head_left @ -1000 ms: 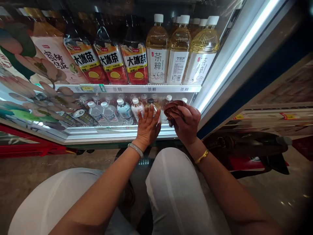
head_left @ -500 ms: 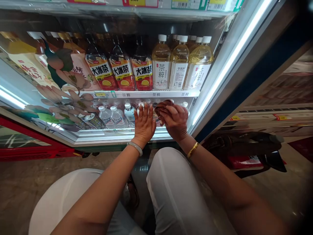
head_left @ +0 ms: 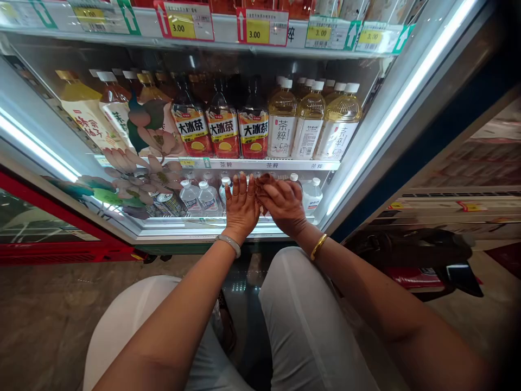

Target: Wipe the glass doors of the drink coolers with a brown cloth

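I crouch before an open drinks cooler. My left hand (head_left: 241,206) rests flat, fingers together, against small bottles on the bottom shelf (head_left: 203,221). My right hand (head_left: 285,205) is closed on a brown cloth (head_left: 262,182) and presses it against the bottles right beside my left hand. Small clear water bottles (head_left: 199,196) stand to the left of my hands, and one white-capped bottle (head_left: 312,194) stands to the right.
The shelf above carries red-labelled iced tea bottles (head_left: 222,130) and pale tea bottles (head_left: 309,127). Price tags (head_left: 258,30) line the top rail. A glass door with flower print (head_left: 122,157) stands open on the left. A dark bag (head_left: 407,252) lies on the floor at right.
The view has tilted up, showing the price rail. My right hand with the cloth has moved left, up against my left hand, uncovering a bottle on the right.
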Demonstrator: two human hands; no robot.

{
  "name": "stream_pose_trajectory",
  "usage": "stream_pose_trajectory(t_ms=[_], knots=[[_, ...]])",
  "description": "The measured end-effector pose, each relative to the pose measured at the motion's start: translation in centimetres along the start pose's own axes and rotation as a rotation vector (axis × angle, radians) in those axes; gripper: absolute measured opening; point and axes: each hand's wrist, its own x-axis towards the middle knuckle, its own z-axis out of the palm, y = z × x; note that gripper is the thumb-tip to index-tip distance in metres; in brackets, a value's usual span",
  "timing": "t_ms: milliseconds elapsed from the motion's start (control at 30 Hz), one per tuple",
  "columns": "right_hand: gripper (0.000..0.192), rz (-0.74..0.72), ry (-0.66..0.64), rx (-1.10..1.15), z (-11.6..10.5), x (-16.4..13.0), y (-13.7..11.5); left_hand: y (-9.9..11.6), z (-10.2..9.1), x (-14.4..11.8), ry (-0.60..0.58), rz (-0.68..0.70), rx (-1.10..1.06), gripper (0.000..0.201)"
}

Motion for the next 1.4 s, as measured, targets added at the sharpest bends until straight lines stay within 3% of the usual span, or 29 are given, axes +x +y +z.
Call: stream_pose_trajectory(t_ms=[200,300,400,533,700,867,1067,1133,1267,1400], knots=[[0.030,-0.116,-0.058,0.035,-1.1,-1.0,0.7,-0.9,-1.2,-0.7,0.000,-0.012,0.017,0.064],[0.032,-0.048,-0.055,0.016,-1.3,0.3,0.3,-1.2,-1.7,-0.9,0.000,-0.011,0.016,0.065],[0.031,0.019,-0.122,-0.001,-0.5,2.1,-1.8,-2.1,-2.4,-0.6,-0.002,0.006,0.018,0.069],[0.027,-0.106,-0.210,0.025,0.5,3.0,-3.4,-4.0,-4.1,-0.2,-0.042,0.095,0.032,0.073],[0.030,-0.176,-0.236,0.064,-0.1,4.6,-2.2,-5.5,-6.3,0.4,-0.101,0.178,0.045,0.065],[0.051,0.016,-0.143,0.042,1.5,6.0,-4.9,-6.9,-7.4,1.0,-0.071,0.151,0.022,0.072],[0.033,0.116,-0.006,0.078,3.9,1.9,-8.0,-8.8,-8.2,0.4,-0.122,0.201,0.032,0.069],[0.031,0.205,0.004,0.079,3.7,2.0,-8.2,-9.0,-8.2,0.1,-0.138,0.237,0.046,0.069],[0.045,0.403,-0.046,0.103,3.5,4.7,-9.4,-9.3,-7.7,-0.2,-0.131,0.201,0.055,0.072],[0.042,0.400,-0.076,0.100,4.5,4.6,-11.5,-9.7,-7.5,-0.7,-0.121,0.210,0.064,0.074]])
